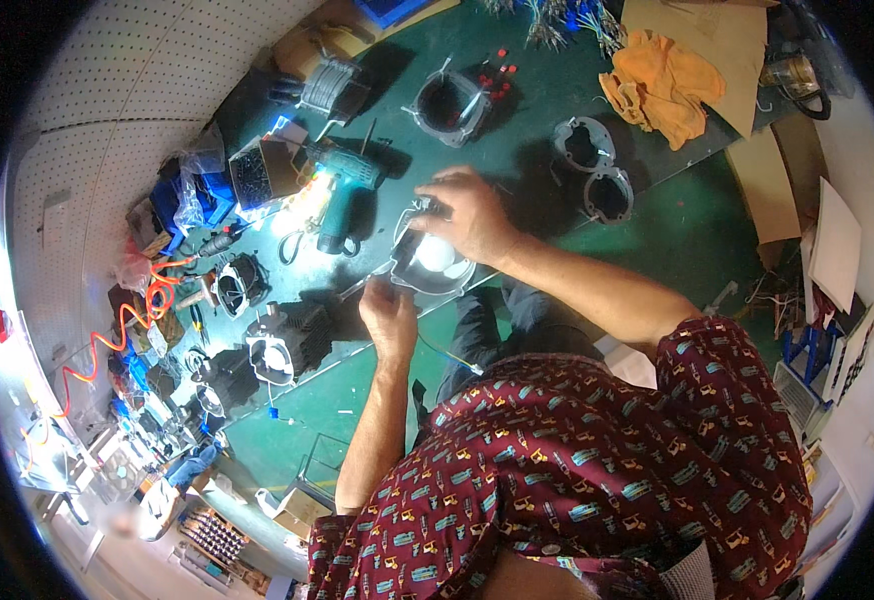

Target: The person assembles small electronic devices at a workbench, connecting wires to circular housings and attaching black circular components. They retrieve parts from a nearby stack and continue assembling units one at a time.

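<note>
On the near edge of the green bench rests a round grey metal housing [447,284] with a bright white part [435,254] inside it. My right hand [467,218] reaches over its far side, fingers curled around the rim. Beside its near left rim is my left hand [389,312], fingers pressed together; what they pinch is hidden. A thin cable with a white connector [475,369] hangs below the bench edge, coming from near my left wrist. Just left of the housing lies a teal cordless drill [340,205].
An open grey ring housing [449,108] sits farther back, near small red caps [502,72]. Two joined rings [597,168] lie right, below an orange cloth [662,88]. Finned motor bodies [275,355] stand left. An orange coiled hose [160,295] runs along the left side.
</note>
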`<state>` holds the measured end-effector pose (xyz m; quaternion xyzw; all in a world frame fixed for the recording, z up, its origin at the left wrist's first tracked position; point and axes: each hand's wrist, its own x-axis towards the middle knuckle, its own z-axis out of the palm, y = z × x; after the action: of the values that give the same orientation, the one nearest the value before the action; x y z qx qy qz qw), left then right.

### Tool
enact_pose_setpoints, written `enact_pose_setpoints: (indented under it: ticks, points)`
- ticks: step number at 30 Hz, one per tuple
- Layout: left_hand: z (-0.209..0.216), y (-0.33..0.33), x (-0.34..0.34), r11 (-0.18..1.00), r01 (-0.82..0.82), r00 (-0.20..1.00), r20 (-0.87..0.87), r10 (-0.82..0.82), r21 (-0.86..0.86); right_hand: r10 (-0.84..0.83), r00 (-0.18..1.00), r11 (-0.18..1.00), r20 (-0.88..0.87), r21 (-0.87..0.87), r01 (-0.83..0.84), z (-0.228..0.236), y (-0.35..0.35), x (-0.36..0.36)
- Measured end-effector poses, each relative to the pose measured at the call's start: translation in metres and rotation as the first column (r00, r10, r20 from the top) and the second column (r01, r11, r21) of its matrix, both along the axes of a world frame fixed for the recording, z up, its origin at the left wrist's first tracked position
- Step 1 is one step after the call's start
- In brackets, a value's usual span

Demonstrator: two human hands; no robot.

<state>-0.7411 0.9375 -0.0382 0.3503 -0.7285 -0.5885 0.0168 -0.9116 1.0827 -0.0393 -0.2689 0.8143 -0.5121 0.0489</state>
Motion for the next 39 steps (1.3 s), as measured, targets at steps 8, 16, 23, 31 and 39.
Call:
enact_pose_setpoints:
  ticks: [8, 16, 23, 31, 39]
  points:
    - [0.018, -0.001, -0.007, 0.992, 0.041, 0.999, -0.021, -0.038, 0.12, -0.029, 0.999, 0.999, -0.018, 0.037, 0.03, 0.005, -0.001, 0.002]
    - [0.0, -0.006, 0.001, 0.996, 0.083, 0.997, -0.002, -0.083, -0.038, -0.038, 0.999, 0.999, -0.007, 0.013, 0.038, 0.003, -0.002, 0.004]
    - [-0.009, -0.021, 0.0, 0.98, 0.156, 0.986, 0.077, -0.147, -0.125, -0.018, 1.0, 1.0, -0.003, 0.015, 0.018, 0.005, -0.006, 0.002]
    - [0.023, -0.027, -0.01, 0.942, 0.104, 0.983, 0.11, -0.146, 0.318, -0.051, 0.999, 0.998, -0.002, 0.035, 0.051, 0.008, -0.002, 0.003]
    - [0.006, -0.073, -0.007, 0.602, 0.053, 0.943, 0.158, -0.292, 0.796, -0.022, 0.999, 0.999, 0.041, 0.032, 0.021, 0.009, -0.003, 0.003]
